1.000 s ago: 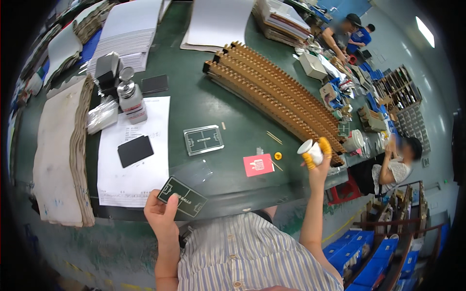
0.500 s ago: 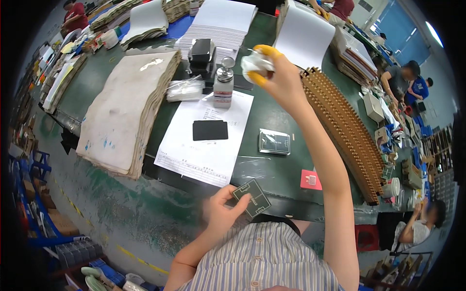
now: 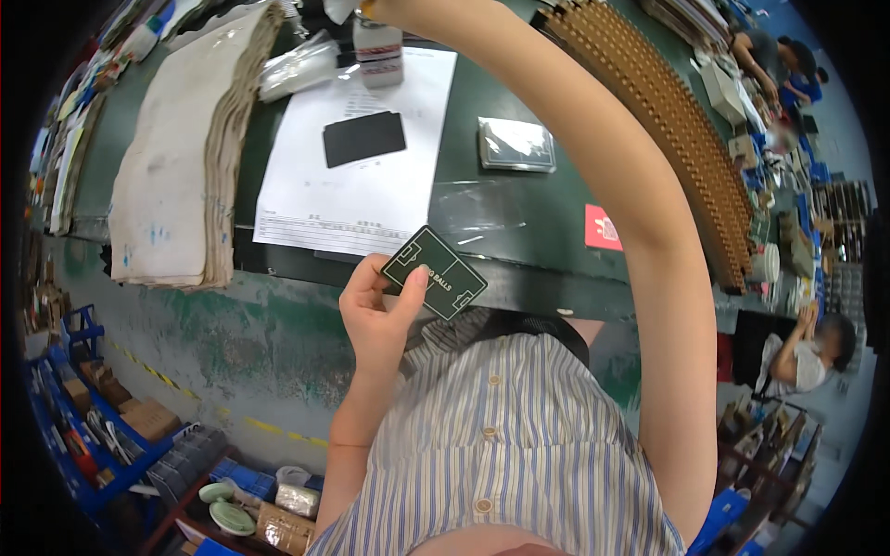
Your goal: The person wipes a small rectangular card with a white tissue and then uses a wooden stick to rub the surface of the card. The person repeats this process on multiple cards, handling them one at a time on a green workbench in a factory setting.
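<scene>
My left hand (image 3: 375, 306) pinches a dark green card (image 3: 436, 273) with white line markings by one corner, thumb on top, just in front of the table's edge. My right arm stretches up to the top edge of the picture, where my right hand (image 3: 382, 7) is mostly cut off. A crumpled white cloth (image 3: 339, 9) shows at its fingers, right above a white bottle (image 3: 378, 57) with a label. Below the bottle, a flat black card-shaped piece (image 3: 364, 140) lies on a printed sheet (image 3: 306, 199). A wrapped stack of dark cards (image 3: 516, 145) rests to the right.
On the left lies a thick pile of stained sheets (image 3: 181, 148). Clear plastic bags (image 3: 298, 67) are beside the bottle. A red card (image 3: 603, 228) lies near my right forearm, and a long brown toothed rack (image 3: 663, 120) curves beyond it. Other people sit at the right.
My view has tilted down, so the table things sit higher. My right hand has moved left with the white cloth to the bottle. My left hand still holds the green card.
</scene>
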